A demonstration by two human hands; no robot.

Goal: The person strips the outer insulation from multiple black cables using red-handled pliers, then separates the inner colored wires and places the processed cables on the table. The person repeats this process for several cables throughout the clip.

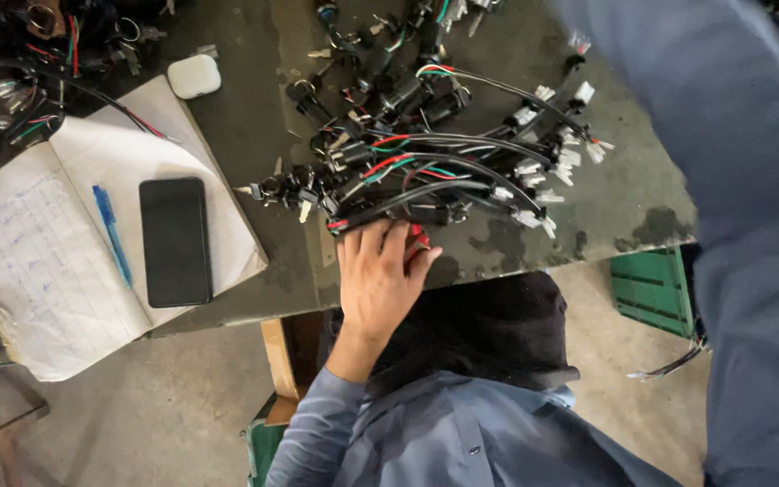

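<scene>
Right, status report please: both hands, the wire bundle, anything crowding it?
Left hand on the wire harness pile, grip unclear. Right hand out of view, only sleeve showing. Phone and notebook lie apart, left of it.

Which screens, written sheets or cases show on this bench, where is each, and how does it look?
Black rectangular phone: lies on the notebook's right page, its screen dark.
Open white notebook: left on the bench, blue handwriting, blue pen on it.
Small white rounded case: above the notebook.

At three o'clock a blurred blue sleeve (741, 225) runs off the top and right edges, its hand out of sight. The fingers (396, 242) of the left hand (376, 284) tuck under the wire bundle (426, 171), tips hidden. At nine o'clock the notebook (47, 252) writing is too small to read.
</scene>
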